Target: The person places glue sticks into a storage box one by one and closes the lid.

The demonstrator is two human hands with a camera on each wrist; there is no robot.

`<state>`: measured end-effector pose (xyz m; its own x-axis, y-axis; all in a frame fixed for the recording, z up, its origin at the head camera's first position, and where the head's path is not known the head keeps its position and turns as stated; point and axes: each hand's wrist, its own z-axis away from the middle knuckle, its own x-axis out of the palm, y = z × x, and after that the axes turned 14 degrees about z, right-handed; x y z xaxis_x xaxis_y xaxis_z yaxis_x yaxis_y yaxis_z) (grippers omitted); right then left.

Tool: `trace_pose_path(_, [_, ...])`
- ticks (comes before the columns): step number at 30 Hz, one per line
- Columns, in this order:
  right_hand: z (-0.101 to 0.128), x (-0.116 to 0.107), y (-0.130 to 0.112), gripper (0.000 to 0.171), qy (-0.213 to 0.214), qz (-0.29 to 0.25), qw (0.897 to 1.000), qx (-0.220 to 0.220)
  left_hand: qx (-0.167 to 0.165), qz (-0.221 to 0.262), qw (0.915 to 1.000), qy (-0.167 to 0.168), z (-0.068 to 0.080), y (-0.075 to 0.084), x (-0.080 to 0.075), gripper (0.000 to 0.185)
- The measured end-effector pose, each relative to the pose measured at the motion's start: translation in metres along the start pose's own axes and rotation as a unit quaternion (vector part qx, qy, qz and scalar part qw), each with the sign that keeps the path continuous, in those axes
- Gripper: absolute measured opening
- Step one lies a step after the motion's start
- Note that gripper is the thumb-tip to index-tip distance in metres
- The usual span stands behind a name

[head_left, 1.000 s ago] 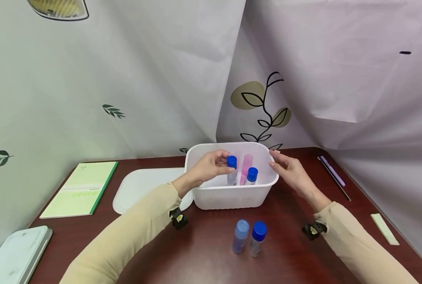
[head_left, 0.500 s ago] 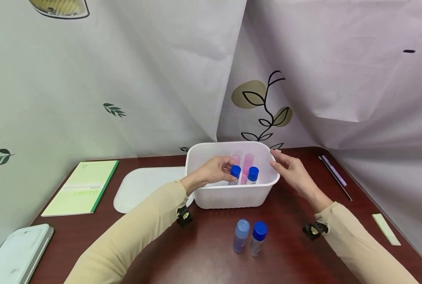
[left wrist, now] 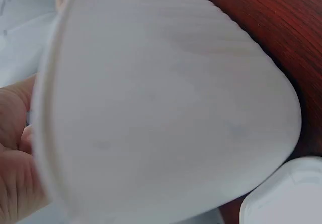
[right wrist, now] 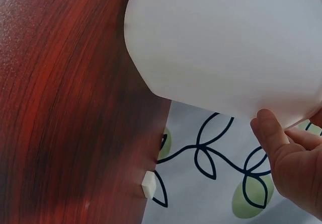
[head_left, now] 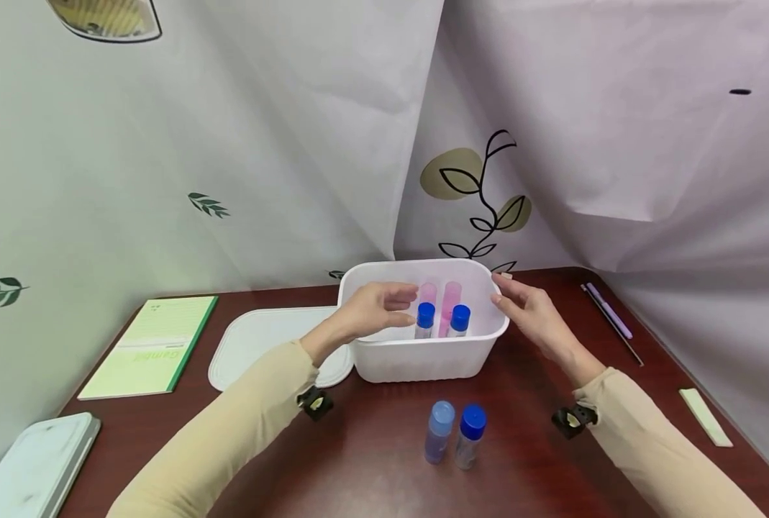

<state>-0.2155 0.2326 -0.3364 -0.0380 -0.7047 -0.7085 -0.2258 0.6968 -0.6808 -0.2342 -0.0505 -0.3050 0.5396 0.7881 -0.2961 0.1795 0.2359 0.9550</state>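
In the head view my left hand [head_left: 379, 309] is over the left part of a white storage bin [head_left: 416, 360], fingers stretched forward and thumb apart. Just beyond its fingertips a clear bottle with a blue cap [head_left: 426, 315] stands upright inside. Beside that stands a second blue-capped bottle [head_left: 459, 321], with two pink bottles [head_left: 450, 295] behind. My right hand [head_left: 531, 314] holds the bin's right rim between thumb and fingers. The right wrist view shows a fingertip [right wrist: 265, 118] against the outer wall. In the left wrist view the bin's wall hides most of my left hand [left wrist: 17, 158].
In front of the bin stand a light-blue-capped bottle [head_left: 439, 432] and a dark-blue-capped bottle [head_left: 470, 436]. A white lid [head_left: 261, 334] lies left of the bin, then a notebook [head_left: 151, 345] and a white case [head_left: 37, 460]. A purple pen [head_left: 607, 309] lies at right.
My left hand has lowered the blue-capped bottle into the bin, let it go and drawn back a little to the left. The right hand stays at the rim.
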Motion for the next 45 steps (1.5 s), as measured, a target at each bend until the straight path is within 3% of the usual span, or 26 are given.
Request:
trace_pose_path(4, [-0.001, -0.002, -0.002, 0.050, 0.002, 0.001, 1.000, -0.004, 0.042, 0.092, 0.9946, -0.026, 0.027, 0.002, 0.000, 0.049])
trace_pose_path(8, [0.000, -0.005, -0.003, 0.050, 0.001, 0.002, 1.000, -0.004, 0.049, 0.202, 0.9739, -0.092, 0.055, -0.003, 0.019, 0.047])
trace_pose_path(11, [0.000, -0.005, -0.003, 0.050, 0.002, 0.001, 1.000, -0.004, 0.042, 0.243, 0.9611, -0.124, 0.066, -0.014, 0.038, 0.048])
trace_pose_path(14, [0.000, -0.003, -0.002, 0.049, 0.003, 0.004, 1.000, -0.004, 0.041, 0.257, 0.9551, -0.141, 0.070, -0.027, 0.052, 0.048])
trace_pose_path(19, [0.000, 0.000, -0.002, 0.049, 0.001, 0.001, 1.000, -0.004, 0.043, 0.251, 0.9578, -0.134, 0.070, -0.038, 0.070, 0.042])
trace_pose_path(27, [0.000, -0.002, -0.002, 0.050, 0.002, 0.004, 1.000, 0.001, 0.059, 0.239, 0.9624, -0.115, 0.070, -0.039, 0.077, 0.035])
trace_pose_path(30, [0.001, -0.002, -0.004, 0.050, -0.003, 0.002, 1.000, 0.002, 0.065, 0.241, 0.9623, -0.108, 0.071, -0.034, 0.070, 0.034])
trace_pose_path(33, [0.001, -0.002, -0.006, 0.050, -0.006, -0.003, 1.000, 0.003, 0.080, 0.233, 0.9650, -0.091, 0.070, -0.018, 0.052, 0.035])
trace_pose_path(40, [0.001, -0.003, -0.006, 0.049, -0.002, 0.000, 1.000, 0.005, 0.115, 0.210, 0.9708, 0.012, 0.061, 0.037, -0.022, 0.037])
trace_pose_path(42, [0.001, -0.003, -0.005, 0.049, -0.001, 0.003, 1.000, 0.005, 0.112, 0.211, 0.9704, 0.033, 0.053, 0.044, -0.041, 0.040])
trace_pose_path(45, [0.001, -0.002, -0.003, 0.050, -0.002, 0.002, 1.000, 0.003, 0.104, 0.195, 0.9741, 0.048, 0.038, 0.042, -0.062, 0.044])
